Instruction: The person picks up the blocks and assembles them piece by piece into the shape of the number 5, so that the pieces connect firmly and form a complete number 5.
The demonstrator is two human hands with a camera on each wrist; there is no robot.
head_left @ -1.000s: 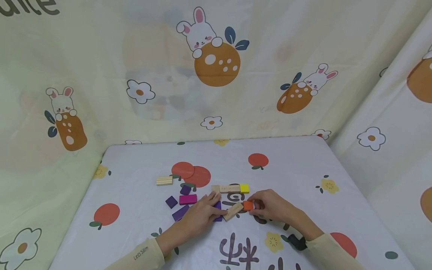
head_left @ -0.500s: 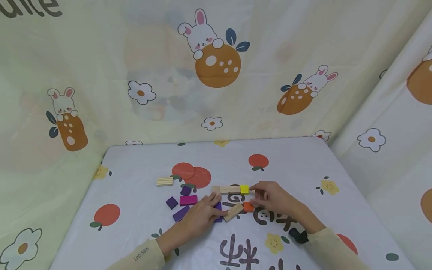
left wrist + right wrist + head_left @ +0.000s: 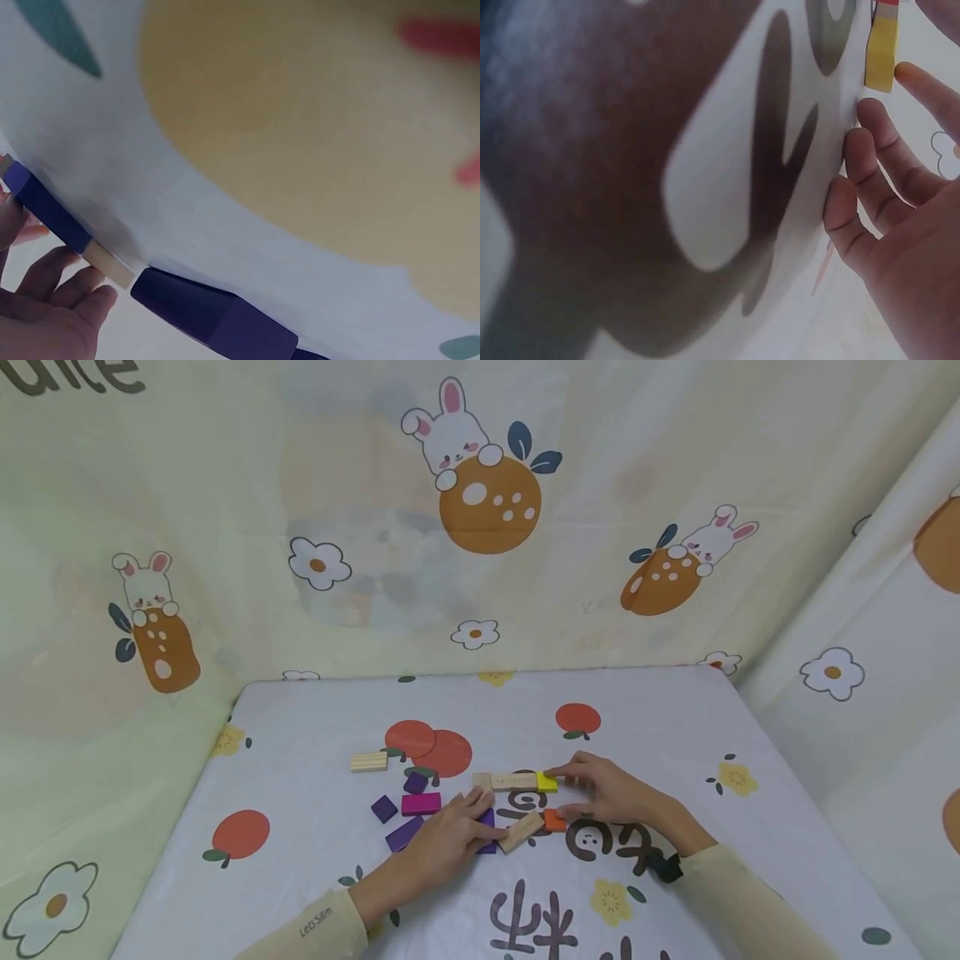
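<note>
In the head view my left hand [image 3: 448,832] rests over a purple block [image 3: 488,842], partly hidden under it. Its thumb tip lies by the end of a slanted wooden block [image 3: 522,832], and its fingers reach a small wooden block [image 3: 482,781]. My right hand [image 3: 609,789] is spread: the index fingertip touches a yellow block [image 3: 547,782], the thumb an orange block [image 3: 554,821]. A plain wooden block [image 3: 514,782] lies between the small wooden block and the yellow one. The right wrist view shows one fingertip against the yellow block [image 3: 882,52].
Left of the left hand lie a magenta block [image 3: 421,804], two dark purple cubes [image 3: 385,809] and a longer purple block [image 3: 404,834]. A grooved wooden piece [image 3: 369,762] lies farther back. A printed cloth [image 3: 300,718] covers the table, and a patterned curtain [image 3: 360,635] hangs behind.
My right hand has gone from pinching the orange block to spanning the yellow and orange blocks, index finger moving away from me to the yellow one. My left hand stays put.
</note>
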